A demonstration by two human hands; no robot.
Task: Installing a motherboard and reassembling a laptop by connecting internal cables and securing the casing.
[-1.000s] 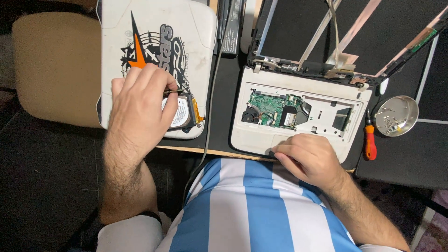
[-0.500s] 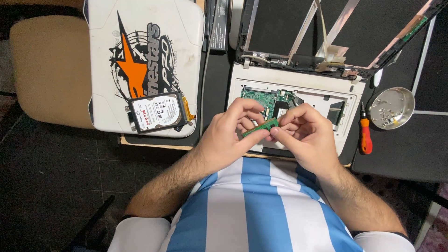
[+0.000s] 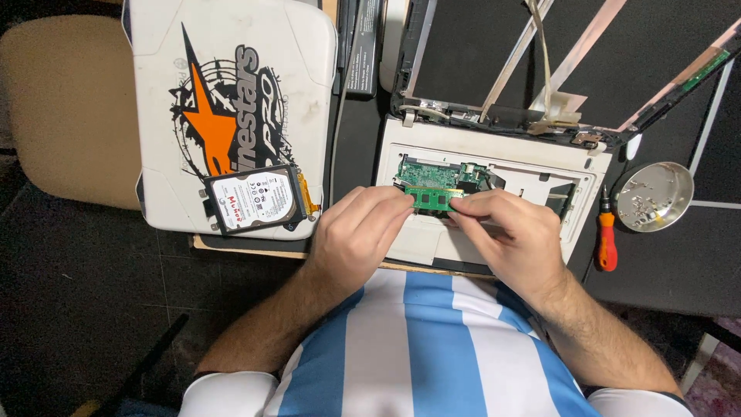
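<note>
A small green memory module is pinched at its two ends between my left hand and my right hand. It hovers just over the open bay of a white laptop base, where a green circuit board shows. A bare hard drive with a white label lies on a white laptop lid to the left of my left hand, apart from it.
An orange-handled screwdriver lies right of the laptop base, beside a round metal dish holding several screws. The detached dark screen panel with loose ribbon cables lies behind. A tan chair stands at far left.
My left hand left the hard drive on the white lid and came over to the laptop base. Both hands now hold the green module, which has moved up closer to the open bay.
</note>
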